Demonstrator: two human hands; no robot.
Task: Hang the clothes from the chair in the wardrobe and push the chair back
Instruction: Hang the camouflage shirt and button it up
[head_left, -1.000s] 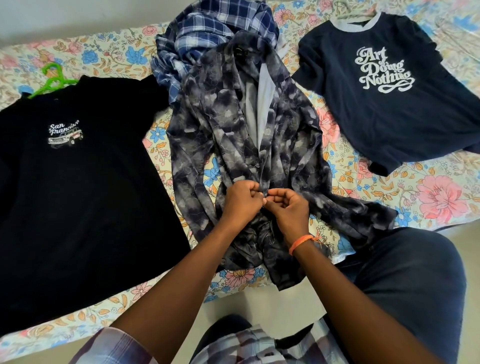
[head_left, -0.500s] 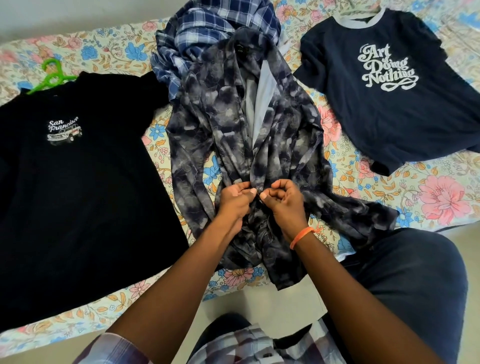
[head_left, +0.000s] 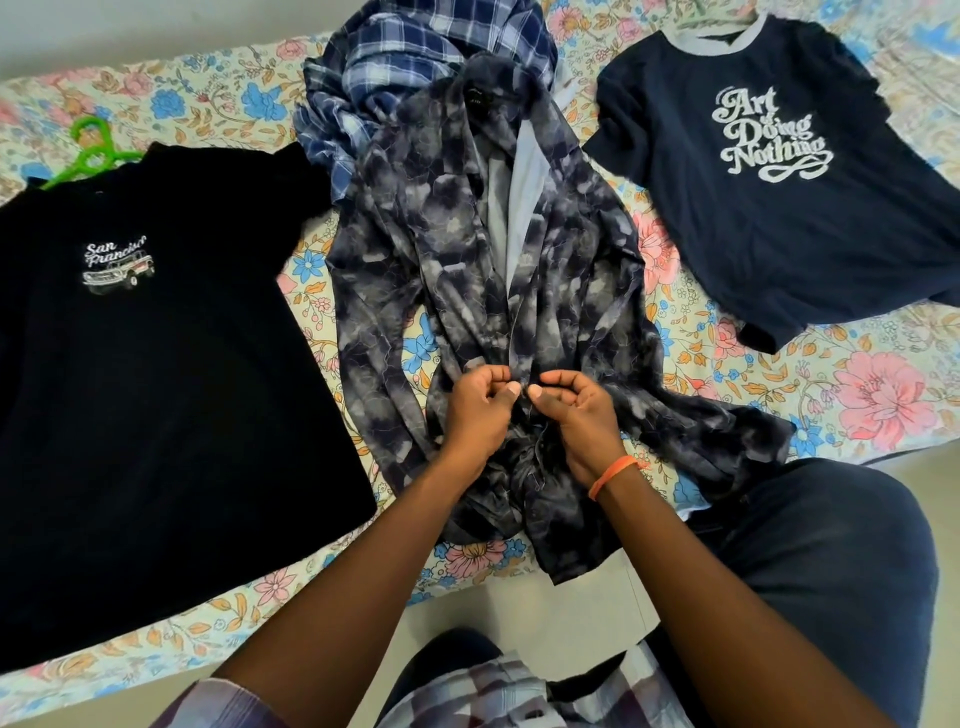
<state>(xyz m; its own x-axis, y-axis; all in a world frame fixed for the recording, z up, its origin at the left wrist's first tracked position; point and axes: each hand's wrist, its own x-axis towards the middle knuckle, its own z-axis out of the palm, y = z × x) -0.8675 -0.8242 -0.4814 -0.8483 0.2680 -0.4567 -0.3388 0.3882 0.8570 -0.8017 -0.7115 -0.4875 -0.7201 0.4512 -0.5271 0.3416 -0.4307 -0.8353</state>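
Now four clothes lie on the bed (head_left: 857, 395), the grey flowery shirt (head_left: 447, 260) in the middle. Two hands meet low on its front: left hand (head_left: 475, 410) and right hand (head_left: 576, 415) fingers pinch the two edges. Line them up flat, then push the button through. One green hanger (head_left: 91, 153) shows.

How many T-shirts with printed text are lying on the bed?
2. The black T-shirt lies at the left; the navy T-shirt lies at the upper right. More could be hidden under the middle pile.
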